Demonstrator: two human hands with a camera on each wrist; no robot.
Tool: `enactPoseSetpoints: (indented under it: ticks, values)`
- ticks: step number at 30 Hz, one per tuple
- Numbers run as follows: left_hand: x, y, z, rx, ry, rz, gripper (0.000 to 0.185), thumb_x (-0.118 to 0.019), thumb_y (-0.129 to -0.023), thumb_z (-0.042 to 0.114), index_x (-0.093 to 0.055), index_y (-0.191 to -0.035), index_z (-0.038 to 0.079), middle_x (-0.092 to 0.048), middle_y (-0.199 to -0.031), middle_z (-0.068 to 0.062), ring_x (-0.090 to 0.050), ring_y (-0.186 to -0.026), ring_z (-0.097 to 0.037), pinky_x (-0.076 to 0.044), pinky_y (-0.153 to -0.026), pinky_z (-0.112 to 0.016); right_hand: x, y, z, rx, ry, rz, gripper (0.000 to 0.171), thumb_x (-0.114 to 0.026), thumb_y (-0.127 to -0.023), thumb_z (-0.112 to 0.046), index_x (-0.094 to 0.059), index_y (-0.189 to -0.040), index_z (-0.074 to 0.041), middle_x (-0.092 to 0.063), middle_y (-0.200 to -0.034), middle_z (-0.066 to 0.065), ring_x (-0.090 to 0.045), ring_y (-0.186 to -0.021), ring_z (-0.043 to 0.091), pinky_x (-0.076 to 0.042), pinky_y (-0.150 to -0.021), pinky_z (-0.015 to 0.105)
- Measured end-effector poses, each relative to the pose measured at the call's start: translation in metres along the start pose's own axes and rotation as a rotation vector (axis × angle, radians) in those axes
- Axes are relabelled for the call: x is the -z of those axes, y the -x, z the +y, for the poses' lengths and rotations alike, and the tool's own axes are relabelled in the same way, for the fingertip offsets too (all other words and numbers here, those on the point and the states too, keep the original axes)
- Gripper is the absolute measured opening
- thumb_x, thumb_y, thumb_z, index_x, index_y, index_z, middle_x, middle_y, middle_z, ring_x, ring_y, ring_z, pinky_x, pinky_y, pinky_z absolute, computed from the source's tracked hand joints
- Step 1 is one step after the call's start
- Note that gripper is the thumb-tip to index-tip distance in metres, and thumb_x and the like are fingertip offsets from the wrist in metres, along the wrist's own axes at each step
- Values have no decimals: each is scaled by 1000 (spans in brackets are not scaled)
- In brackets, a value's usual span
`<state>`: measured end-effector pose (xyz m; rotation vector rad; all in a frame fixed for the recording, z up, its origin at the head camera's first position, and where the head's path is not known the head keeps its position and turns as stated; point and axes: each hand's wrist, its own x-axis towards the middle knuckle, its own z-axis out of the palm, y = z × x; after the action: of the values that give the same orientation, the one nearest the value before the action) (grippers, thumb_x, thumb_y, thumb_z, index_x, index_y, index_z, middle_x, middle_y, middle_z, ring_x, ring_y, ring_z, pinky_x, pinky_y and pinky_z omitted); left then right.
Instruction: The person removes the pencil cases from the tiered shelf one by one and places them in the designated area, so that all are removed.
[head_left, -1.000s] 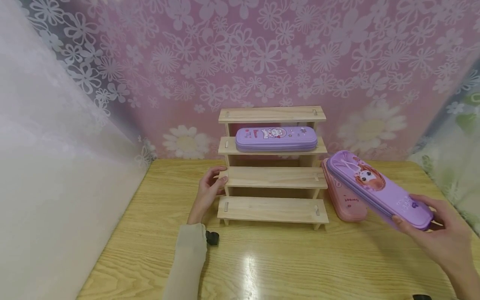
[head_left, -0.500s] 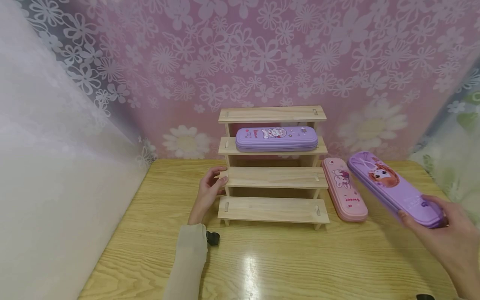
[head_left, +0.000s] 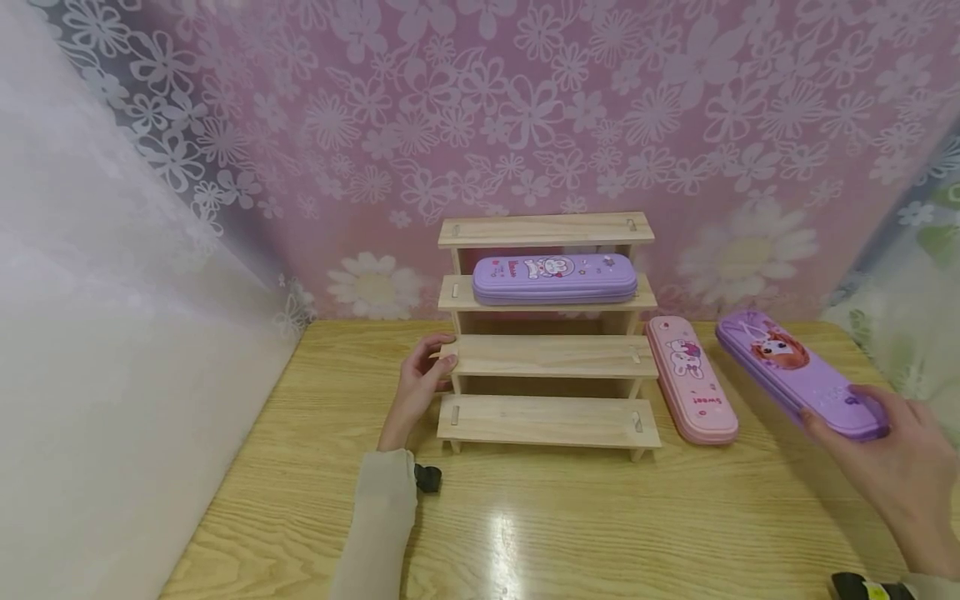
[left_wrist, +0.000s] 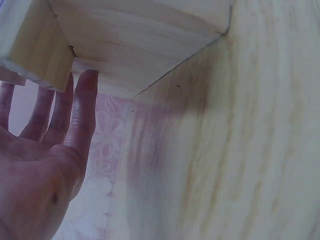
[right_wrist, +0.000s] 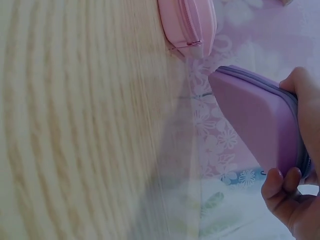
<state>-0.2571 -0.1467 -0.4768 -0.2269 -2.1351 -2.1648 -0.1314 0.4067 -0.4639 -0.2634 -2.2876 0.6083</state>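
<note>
- Setting: a wooden table (head_left: 570,525) stands before a pink curtain (head_left: 525,108) printed with white flowers.
- Centre: a stepped wooden rack (head_left: 549,333) of 4 shelves stands on the table; a purple pencil case (head_left: 554,277) lies on its 2nd shelf from the top.
- Left hand (head_left: 420,385): held against the left end of the rack at the 3rd shelf, fingers nearly straight and together, fingertips (left_wrist: 86,80) touching the wood, thumb on the shelf's front edge.
- Right hand (head_left: 896,454): grips the near end of a purple case with a cartoon girl (head_left: 798,375), thumb on top and fingers (right_wrist: 280,187) curled beneath. The case is held to the right of the rack, just above the table.
- A pink pencil case (head_left: 692,379) lies flat on the table between the rack and the held case, just beside the rack's right end.
</note>
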Motion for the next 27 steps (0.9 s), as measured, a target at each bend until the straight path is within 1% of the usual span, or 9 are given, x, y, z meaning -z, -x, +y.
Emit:
enactPoseSetpoints:
  ticks: [3, 5, 6, 7, 10, 15, 19, 21, 27]
  values:
    - [-1, 1, -1, -4, 2, -4, 32, -66, -98, 12, -62, -129, 9, -62, -117, -3, -66, -91, -12, -60, -65, -35, -3, -2, 3, -11, 24, -17, 66, -87, -66, -31, -67, -120, 2, -63, -109, 33, -49, -86, 9, -19, -63, 12]
    - [-1, 1, -2, -4, 6, -6, 31, -66, -98, 12, -62, -129, 9, -62, -116, -3, -66, -91, -12, -60, -65, -35, -4, -3, 4, -35, 38, -47, 67, -86, -67, -32, -66, -121, 2, -61, -113, 34, -54, -89, 31, -22, -63, 19]
    - [-1, 1, -2, -4, 9, -6, 31, -66, -98, 11, -62, -129, 9, -61, -116, -3, -66, -91, -13, -60, -65, -35, -5, -3, 5, -44, 48, -61, 67, -86, -68, -34, -66, -121, 2, -60, -114, 34, -52, -90, 42, -23, -63, 23]
    - [-1, 1, -3, -2, 10, -6, 31, -66, -98, 11, -62, -129, 9, -61, -116, -3, -66, -91, -13, -60, -65, -35, -5, -4, 6, -56, 58, -81, 68, -85, -69, -35, -65, -121, 2, -59, -115, 35, -52, -92, 45, -24, -63, 26]
    - [-1, 0, -5, 0, 11, -5, 31, -66, -98, 11, -63, -129, 9, -61, -116, -3, -66, -91, -12, -60, -65, -34, -7, -4, 8, -80, 70, -108, 67, -84, -70, -38, -65, -121, 2, -57, -115, 34, -51, -92, 45, -25, -61, 32]
    - [-1, 0, -5, -2, -1, -10, 31, -66, -99, 12, -62, -130, 7, -60, -117, -5, -66, -91, -12, -60, -66, -36, -10, -3, 13, -73, 81, -107, 65, -82, -72, -40, -66, -118, 2, -57, -109, 35, -50, -85, 44, -25, -57, 33]
    - [0, 0, -3, 2, -10, -10, 33, -66, -100, 14, -62, -131, 7, -60, -118, -5, -66, -93, -12, -60, -69, -41, -13, -3, 15, -76, 101, -146, 66, -79, -78, -45, -63, -120, 3, -55, -104, 38, -50, -84, 46, -26, -57, 36]
    - [1, 0, -4, 8, -6, -8, 33, -66, -100, 14, -61, -132, 8, -61, -118, -4, -65, -93, -12, -60, -70, -43, -15, -3, 15, -93, 107, -192, 67, -77, -81, -46, -61, -123, 4, -55, -105, 39, -50, -87, 48, -28, -59, 38]
    - [2, -2, -4, 0, -2, -6, 32, -66, -99, 13, -61, -131, 7, -61, -116, -3, -66, -92, -12, -61, -68, -40, -16, -10, 11, -179, 153, -403, 79, -69, -89, -53, -47, -135, 8, -48, -114, 43, -46, -100, 54, -33, -62, 48]
